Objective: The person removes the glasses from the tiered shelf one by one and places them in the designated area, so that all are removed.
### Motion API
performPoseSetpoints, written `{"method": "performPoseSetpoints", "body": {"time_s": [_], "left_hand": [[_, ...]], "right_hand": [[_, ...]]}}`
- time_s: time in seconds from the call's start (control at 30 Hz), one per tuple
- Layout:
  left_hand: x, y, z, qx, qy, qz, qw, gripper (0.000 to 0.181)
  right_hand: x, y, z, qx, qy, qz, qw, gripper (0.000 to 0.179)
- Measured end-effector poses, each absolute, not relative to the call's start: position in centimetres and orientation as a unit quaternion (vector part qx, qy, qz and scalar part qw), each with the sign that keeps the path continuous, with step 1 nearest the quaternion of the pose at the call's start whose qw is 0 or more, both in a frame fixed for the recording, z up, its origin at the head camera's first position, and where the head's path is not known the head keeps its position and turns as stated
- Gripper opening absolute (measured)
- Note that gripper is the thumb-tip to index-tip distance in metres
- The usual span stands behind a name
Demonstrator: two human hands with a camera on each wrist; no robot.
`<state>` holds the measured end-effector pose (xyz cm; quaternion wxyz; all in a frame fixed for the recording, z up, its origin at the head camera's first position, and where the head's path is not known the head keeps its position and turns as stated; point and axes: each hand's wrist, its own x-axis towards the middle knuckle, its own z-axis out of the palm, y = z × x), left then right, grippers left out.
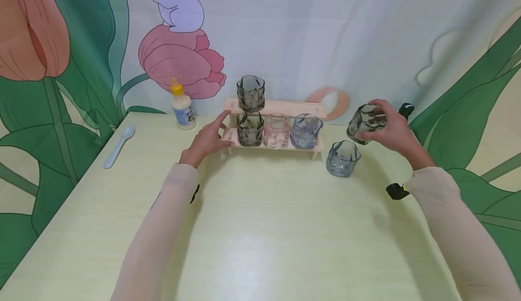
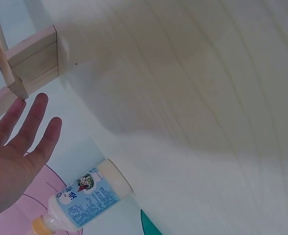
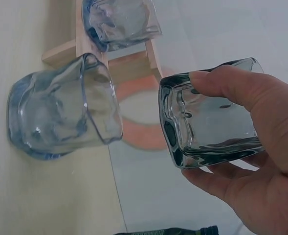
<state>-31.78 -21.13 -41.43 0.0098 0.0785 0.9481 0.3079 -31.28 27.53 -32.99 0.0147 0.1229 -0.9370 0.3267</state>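
My right hand point(image 1: 388, 129) holds a grey glass point(image 1: 358, 124) above the table's right side, thumb and fingers on opposite sides of it. In the right wrist view that glass point(image 3: 217, 115) is tilted, its thick base toward the rack. Just below it on the table stands a blue glass point(image 1: 343, 160). At the left end of a two-step wooden rack point(image 1: 289, 106), my left hand point(image 1: 206, 139) touches the wood with spread fingers. One grey glass point(image 1: 250, 94) sits on the upper step; a grey glass point(image 1: 249, 130), a pink glass point(image 1: 277, 131) and a blue glass point(image 1: 305, 131) line the lower step.
A small bottle with a yellow cap point(image 1: 184, 109) stands left of the rack. Farther left lies a pale blue spoon point(image 1: 119, 147). Behind my right hand, part of a dark bottle point(image 1: 406, 110) shows. A printed curtain point(image 1: 277, 43) hangs along the table's back edge.
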Motion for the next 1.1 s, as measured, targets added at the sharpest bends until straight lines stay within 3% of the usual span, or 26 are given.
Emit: {"method": "performPoseSetpoints", "body": {"time_s": [1.1], "left_hand": [[-31.9, -21.0, -41.5, 0.063, 0.948, 0.311, 0.02, 0.1]], "right_hand": [[-29.9, 31.6, -38.6, 0.062, -0.938, 0.341, -0.025, 0.099]]}}
